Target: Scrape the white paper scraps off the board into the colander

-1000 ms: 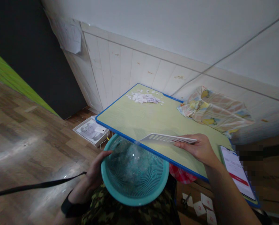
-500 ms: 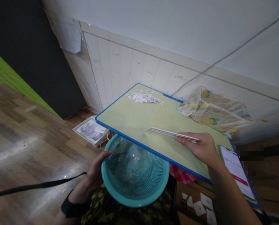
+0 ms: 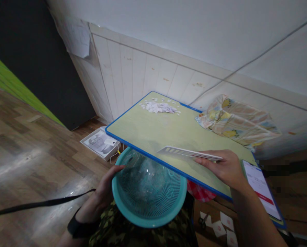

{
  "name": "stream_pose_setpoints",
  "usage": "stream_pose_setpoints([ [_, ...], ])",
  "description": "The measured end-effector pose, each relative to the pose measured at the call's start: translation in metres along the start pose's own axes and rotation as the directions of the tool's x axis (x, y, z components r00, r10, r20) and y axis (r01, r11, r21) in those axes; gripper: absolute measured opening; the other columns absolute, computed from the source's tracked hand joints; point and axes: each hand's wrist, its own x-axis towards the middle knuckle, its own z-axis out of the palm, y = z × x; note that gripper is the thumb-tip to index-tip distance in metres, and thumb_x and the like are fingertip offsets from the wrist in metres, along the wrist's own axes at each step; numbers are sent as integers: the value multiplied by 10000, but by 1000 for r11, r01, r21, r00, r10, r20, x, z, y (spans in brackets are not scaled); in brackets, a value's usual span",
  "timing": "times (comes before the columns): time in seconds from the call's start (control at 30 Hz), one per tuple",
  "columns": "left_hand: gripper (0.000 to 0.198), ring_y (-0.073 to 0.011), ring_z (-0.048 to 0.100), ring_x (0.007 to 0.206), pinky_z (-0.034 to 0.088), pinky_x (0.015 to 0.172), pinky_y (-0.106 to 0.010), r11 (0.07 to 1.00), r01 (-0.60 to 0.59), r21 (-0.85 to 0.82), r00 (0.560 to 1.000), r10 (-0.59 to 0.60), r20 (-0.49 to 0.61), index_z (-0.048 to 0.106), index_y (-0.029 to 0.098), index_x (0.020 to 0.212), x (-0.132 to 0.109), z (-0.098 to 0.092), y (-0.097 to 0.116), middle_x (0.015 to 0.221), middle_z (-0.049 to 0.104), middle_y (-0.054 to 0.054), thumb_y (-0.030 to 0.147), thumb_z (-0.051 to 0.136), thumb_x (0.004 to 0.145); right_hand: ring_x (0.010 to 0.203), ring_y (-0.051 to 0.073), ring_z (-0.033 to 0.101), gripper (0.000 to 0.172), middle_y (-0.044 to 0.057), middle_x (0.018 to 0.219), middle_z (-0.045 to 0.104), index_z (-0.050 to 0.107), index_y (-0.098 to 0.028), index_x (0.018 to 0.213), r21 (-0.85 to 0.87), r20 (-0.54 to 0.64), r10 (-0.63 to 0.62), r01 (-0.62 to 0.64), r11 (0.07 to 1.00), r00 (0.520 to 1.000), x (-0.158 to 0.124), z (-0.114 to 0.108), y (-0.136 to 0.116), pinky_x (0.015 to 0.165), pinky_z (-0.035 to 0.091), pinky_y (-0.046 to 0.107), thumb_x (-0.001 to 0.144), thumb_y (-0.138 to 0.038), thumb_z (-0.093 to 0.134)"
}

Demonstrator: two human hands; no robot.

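Observation:
My left hand [image 3: 108, 185] grips the left rim of a turquoise perforated basket [image 3: 149, 223], which rests on my lap below the table's front edge. Clear, shiny material lies inside it. My right hand [image 3: 222, 166] holds a flat white slotted tool [image 3: 180, 151] low over the yellow-green table top [image 3: 138, 127], near the blue front edge. A heap of small white scraps [image 3: 160, 107] lies at the far left corner of the table, away from both hands.
A patterned cloth [image 3: 236, 123] lies at the table's back right, and a phone [image 3: 261, 188] at its right end. Scissors [image 3: 203, 221] and white cards [image 3: 219, 228] are below. A white box [image 3: 100, 142] stands on the floor at the left.
My right hand and the slotted tool have moved slightly down, towards the table's front edge. My left hand and the basket have hardly moved.

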Motion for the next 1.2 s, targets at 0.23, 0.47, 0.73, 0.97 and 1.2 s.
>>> stream_pose_setpoints([
  [0.23, 323, -237, 681, 572, 593, 592, -319, 1000, -10, -7, 1000, 10, 14, 731, 7, 755, 1, 1, 1, 717, 719, -176, 114, 494, 946, 662, 247, 761, 91, 4, 798, 793, 822, -305, 833, -39, -67, 5, -8, 999, 998, 5, 3, 7, 607, 623, 312, 758, -347, 790],
  [0.47, 362, -234, 676, 557, 589, 583, -328, 1000, 1, -7, 1000, -1, 14, 728, 21, 741, 1, 0, -1, 708, 719, -169, 129, 464, 965, 661, 232, 762, 128, 18, 814, 795, 823, -282, 859, -93, -65, -32, 26, 995, 997, 0, 1, 7, 623, 627, 298, 794, -376, 767],
  [0.73, 362, -233, 671, 546, 584, 567, -325, 1000, 1, -5, 1000, -1, 29, 731, 14, 727, 1, -1, -1, 685, 712, -162, 127, 477, 961, 668, 219, 766, 101, 8, 840, 797, 821, -283, 853, -111, -11, -83, 81, 990, 997, -18, -8, 6, 641, 634, 282, 813, -354, 761],
  [0.97, 370, -240, 670, 548, 580, 565, -332, 1000, -10, 3, 1000, 10, 24, 730, 18, 703, 2, 0, -1, 700, 714, -174, 133, 487, 957, 661, 220, 766, 75, -8, 811, 795, 819, -298, 838, -123, -84, -67, 57, 991, 994, -21, -8, 10, 625, 632, 280, 792, -343, 781],
  [1.2, 373, -241, 686, 590, 591, 621, -328, 1000, 2, -7, 1000, -1, 16, 746, -1, 738, 1, 0, -1, 727, 718, -188, 131, 477, 960, 638, 228, 761, 77, -13, 798, 792, 821, -307, 839, -73, -54, -18, 14, 997, 998, -20, -4, 6, 608, 632, 289, 778, -337, 784],
])
